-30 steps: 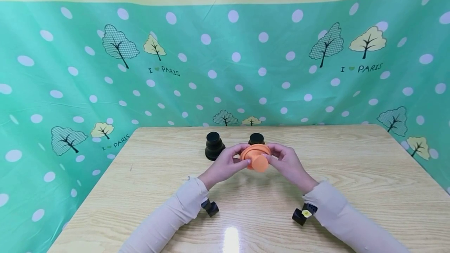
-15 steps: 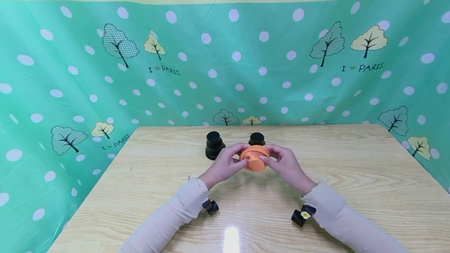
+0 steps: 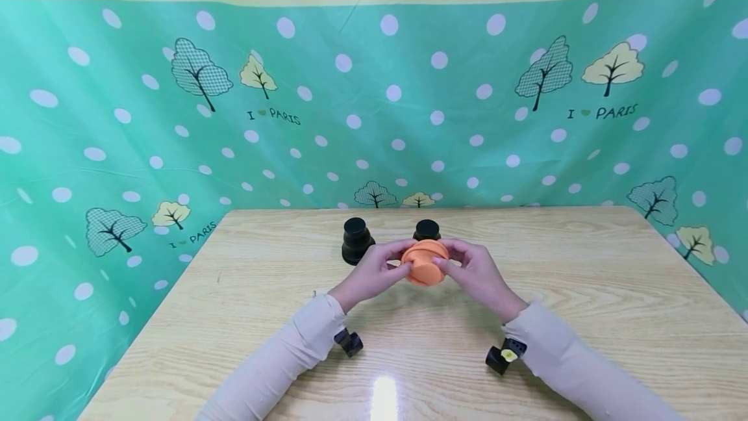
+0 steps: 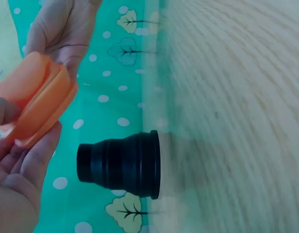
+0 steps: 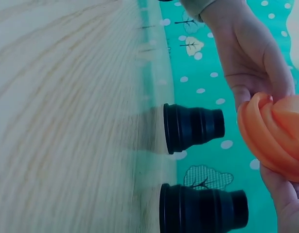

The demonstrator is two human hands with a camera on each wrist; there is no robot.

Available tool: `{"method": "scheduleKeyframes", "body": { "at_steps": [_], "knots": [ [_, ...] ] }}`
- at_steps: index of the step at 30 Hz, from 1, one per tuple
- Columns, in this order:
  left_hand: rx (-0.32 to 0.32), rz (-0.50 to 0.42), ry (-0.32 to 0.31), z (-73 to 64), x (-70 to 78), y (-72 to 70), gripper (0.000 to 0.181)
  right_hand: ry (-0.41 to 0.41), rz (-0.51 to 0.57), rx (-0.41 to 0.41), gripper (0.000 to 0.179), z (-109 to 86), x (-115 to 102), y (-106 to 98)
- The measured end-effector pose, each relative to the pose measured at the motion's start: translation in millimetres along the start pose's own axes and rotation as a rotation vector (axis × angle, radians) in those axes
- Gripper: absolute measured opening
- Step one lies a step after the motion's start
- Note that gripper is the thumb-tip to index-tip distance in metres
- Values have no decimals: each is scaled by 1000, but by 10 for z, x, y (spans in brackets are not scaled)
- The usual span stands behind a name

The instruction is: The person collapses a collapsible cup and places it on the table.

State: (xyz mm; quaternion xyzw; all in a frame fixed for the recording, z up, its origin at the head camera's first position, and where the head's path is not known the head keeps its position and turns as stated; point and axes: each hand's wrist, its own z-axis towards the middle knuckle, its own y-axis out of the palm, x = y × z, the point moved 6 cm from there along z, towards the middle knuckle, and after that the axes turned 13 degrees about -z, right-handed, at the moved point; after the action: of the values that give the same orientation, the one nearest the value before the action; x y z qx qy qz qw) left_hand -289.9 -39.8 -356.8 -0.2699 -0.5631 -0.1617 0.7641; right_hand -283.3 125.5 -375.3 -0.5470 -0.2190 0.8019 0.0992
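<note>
An orange collapsible cup (image 3: 425, 264), of soft rubbery material, is held above the table between both hands, its flat base tilted toward the head camera. Its wall looks folded and squeezed unevenly in the left wrist view. My left hand (image 3: 374, 273) pinches the cup's left side, thumb near the base and fingers at the rim. On the opposite side my right hand (image 3: 478, 273) grips it the same way. Two black stepped cups, the left one (image 3: 356, 242) and the right one (image 3: 427, 230), stand wide end down behind the hands. The hands partly hide the right one in the head view.
The wooden table (image 3: 263, 317) reaches back to a green dotted cloth (image 3: 327, 102) hanging behind and at its left side. A small black wrist camera (image 3: 349, 342) hangs below the left wrist, another black wrist camera (image 3: 498, 359) below the right.
The orange cup's base has been pushed in and tilted between the fingers, so it protrudes less than a second ago. Both hands keep nearly the same place; the black cups stay put.
</note>
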Motion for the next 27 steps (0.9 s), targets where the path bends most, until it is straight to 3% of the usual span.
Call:
{"method": "scheduleKeyframes", "body": {
  "at_steps": [3,7,20,27],
  "knots": [
    [-21,-33,-44,14,-131,-21,40,9,6,-13,31,1,22,-20],
    [-58,-88,-58,20,-220,-42,40,2,10,-47,32,-13,31,-29],
    [-27,-101,-79,21,-180,-68,30,-30,-1,-84,30,-28,-52,-5],
    [4,-57,-29,38,-177,-45,23,-34,9,-83,29,-22,-37,7]
  ]
}}
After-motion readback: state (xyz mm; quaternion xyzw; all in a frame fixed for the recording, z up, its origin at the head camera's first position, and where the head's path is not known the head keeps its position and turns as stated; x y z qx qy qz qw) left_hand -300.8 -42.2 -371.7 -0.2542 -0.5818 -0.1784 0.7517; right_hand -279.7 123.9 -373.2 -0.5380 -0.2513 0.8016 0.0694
